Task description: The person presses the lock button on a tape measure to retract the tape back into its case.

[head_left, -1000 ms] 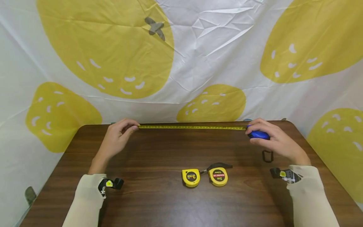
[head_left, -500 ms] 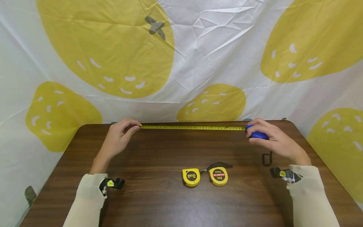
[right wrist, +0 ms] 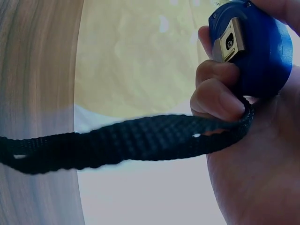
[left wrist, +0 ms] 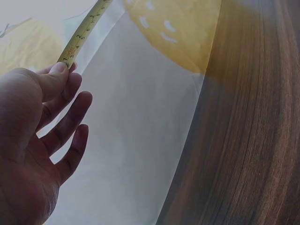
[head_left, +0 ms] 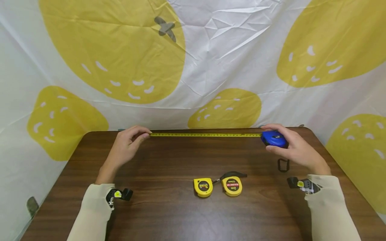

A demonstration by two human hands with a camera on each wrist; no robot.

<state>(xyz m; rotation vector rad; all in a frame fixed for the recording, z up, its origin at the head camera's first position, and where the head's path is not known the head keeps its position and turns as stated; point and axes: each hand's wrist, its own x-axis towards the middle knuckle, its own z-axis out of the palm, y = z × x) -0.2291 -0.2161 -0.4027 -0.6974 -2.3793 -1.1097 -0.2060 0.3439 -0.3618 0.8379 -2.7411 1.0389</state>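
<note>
A yellow tape blade (head_left: 205,135) stretches straight between the two hands, near the table's far edge. Its free end is pinched between thumb and forefinger of the left hand (head_left: 125,144); the other left fingers are loosely bent in the left wrist view, where the blade (left wrist: 84,35) runs up and away. The right hand (head_left: 297,147) grips the blue tape measure case (head_left: 274,139) by its sides. From that case (right wrist: 258,51) a black wrist strap (right wrist: 140,140) hangs in the right wrist view, with a metal clip on the case's face.
Nearer on the brown wooden table (head_left: 169,214) lie two yellow tape measures, one marked 3 m (head_left: 203,187) and one marked 2 m (head_left: 232,186). A black strap (head_left: 233,174) lies beside them. A white cloth with yellow fruit prints (head_left: 205,67) hangs behind the table.
The right fingers have shifted on the blue case, so more of its face shows now. Slightly rightward, the left hand has moved with the blade's end.
</note>
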